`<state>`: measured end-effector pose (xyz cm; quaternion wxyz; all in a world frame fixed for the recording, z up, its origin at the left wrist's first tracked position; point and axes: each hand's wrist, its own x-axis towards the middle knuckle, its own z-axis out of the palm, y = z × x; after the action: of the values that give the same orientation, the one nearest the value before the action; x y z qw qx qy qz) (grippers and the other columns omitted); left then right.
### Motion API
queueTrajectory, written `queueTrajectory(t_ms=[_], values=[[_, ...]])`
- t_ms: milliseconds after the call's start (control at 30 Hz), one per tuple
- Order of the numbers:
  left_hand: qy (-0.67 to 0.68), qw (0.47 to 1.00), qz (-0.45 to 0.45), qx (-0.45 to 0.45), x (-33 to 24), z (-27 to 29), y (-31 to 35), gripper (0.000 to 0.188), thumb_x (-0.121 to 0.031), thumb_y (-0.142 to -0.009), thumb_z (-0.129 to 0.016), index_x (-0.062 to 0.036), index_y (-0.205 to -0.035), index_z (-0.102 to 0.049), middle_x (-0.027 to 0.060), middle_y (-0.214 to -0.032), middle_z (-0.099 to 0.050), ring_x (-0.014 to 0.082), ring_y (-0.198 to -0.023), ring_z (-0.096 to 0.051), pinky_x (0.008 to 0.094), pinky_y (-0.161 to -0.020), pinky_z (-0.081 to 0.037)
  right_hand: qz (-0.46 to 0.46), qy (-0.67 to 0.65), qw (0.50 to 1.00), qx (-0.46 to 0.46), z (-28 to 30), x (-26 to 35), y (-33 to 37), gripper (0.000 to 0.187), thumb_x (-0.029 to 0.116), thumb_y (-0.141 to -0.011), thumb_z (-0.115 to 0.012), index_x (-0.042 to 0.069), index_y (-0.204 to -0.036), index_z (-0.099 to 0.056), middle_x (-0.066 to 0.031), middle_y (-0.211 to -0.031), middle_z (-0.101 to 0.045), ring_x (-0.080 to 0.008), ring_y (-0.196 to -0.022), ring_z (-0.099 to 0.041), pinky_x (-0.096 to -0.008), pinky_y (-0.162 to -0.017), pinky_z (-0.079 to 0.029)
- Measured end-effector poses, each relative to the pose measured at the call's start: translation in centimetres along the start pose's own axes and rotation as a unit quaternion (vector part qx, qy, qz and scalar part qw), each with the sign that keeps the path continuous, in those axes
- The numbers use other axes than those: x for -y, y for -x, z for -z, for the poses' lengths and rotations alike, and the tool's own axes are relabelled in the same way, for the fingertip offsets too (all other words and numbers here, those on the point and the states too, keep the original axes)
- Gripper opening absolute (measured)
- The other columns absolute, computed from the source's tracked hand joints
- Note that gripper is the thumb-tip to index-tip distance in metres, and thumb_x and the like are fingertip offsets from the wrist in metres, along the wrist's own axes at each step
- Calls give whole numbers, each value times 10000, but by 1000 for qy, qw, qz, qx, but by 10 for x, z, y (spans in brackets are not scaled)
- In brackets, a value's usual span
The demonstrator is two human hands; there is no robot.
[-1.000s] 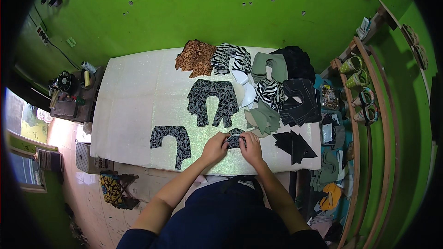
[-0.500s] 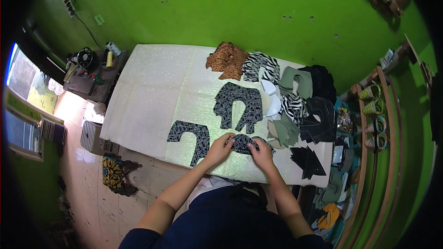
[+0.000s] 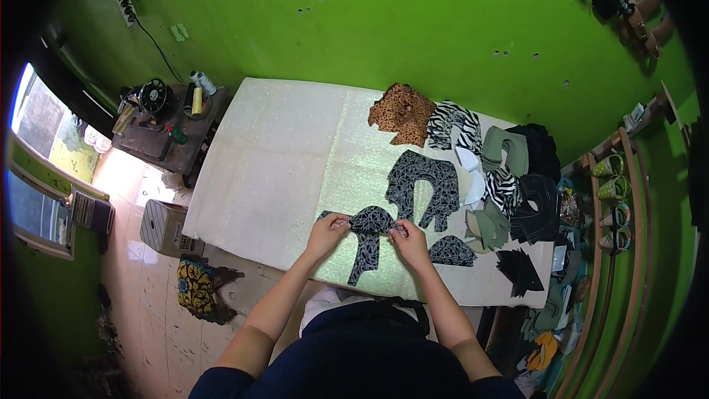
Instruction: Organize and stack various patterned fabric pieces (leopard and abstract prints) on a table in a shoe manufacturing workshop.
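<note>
A half-moon cut piece [image 3: 373, 220] in black with a pale web-like pattern is stretched between my two hands. My left hand [image 3: 329, 236] pinches its left corner, and my right hand [image 3: 410, 241] pinches its right corner. It is held over a curved strip [image 3: 363, 258] of the same pattern, partly covering it. Just right of my right hand lies another patterned half-moon piece [image 3: 452, 252]. Farther back, a larger U-shaped patterned piece [image 3: 423, 181] rests on the glittery white sheet [image 3: 258, 155] over the table.
Leopard-print pieces [image 3: 401, 114], zebra-print pieces [image 3: 454, 125], green pieces [image 3: 505, 150] and black pieces [image 3: 538, 207] are piled along the right. Black pointed pieces [image 3: 519, 273] lie at the near right edge. A sewing machine [image 3: 153, 96] stands at left; a wooden shoe rack [image 3: 635, 251] at right.
My hands have carried the half-moon piece left, over the curved strip. The other half-moon, formerly under my right hand, now lies uncovered. The whole view has shifted.
</note>
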<state>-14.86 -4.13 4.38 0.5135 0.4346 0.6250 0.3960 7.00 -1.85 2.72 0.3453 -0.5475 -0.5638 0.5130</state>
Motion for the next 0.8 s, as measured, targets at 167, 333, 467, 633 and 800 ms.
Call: queueTrajectory(t_ms=[167, 333, 467, 633, 800], values=[[-106, 994, -7, -10, 8, 30, -13, 185, -72, -761, -636, 5, -927, -618, 68, -744, -622, 111, -659, -569, 243, -641, -474, 33, 120, 990, -59, -36, -4, -13, 195, 94, -752, -662, 0, -907, -591, -28, -655, -524, -92, -570, -457, -239, -536, -394], [-174, 984, -37, 11, 23, 49, -19, 170, -83, -755, -625, -3, -904, -624, 130, -741, -612, 189, -648, -583, 281, -640, -472, -37, 124, 988, -90, -61, -15, -17, 184, 93, -738, -678, 10, -888, -609, -43, -664, -571, -99, -599, -505, -241, -584, -428], [-231, 968, -84, 45, 28, 58, -22, 187, -111, -782, -598, 10, -923, -611, 175, -806, -612, 275, -716, -596, 329, -678, -466, -52, 157, 980, -112, -72, -17, -15, 169, 136, -752, -645, 41, -889, -619, -109, -750, -624, -223, -676, -604, -311, -640, -472], [-239, 966, -94, 42, 27, 62, -25, 172, -99, -774, -598, -2, -915, -612, 164, -812, -603, 277, -723, -591, 340, -671, -465, -29, 214, 965, -149, -81, -9, -9, 181, 127, -755, -649, 32, -905, -613, -91, -715, -609, -208, -637, -584, -302, -600, -457], [-243, 963, -98, 54, 30, 65, -33, 170, -92, -766, -598, -10, -915, -611, 164, -839, -596, 291, -751, -590, 359, -679, -467, -16, 246, 956, -157, -84, -3, -11, 179, 151, -759, -643, 50, -902, -610, -100, -731, -613, -250, -653, -591, -333, -602, -459]])
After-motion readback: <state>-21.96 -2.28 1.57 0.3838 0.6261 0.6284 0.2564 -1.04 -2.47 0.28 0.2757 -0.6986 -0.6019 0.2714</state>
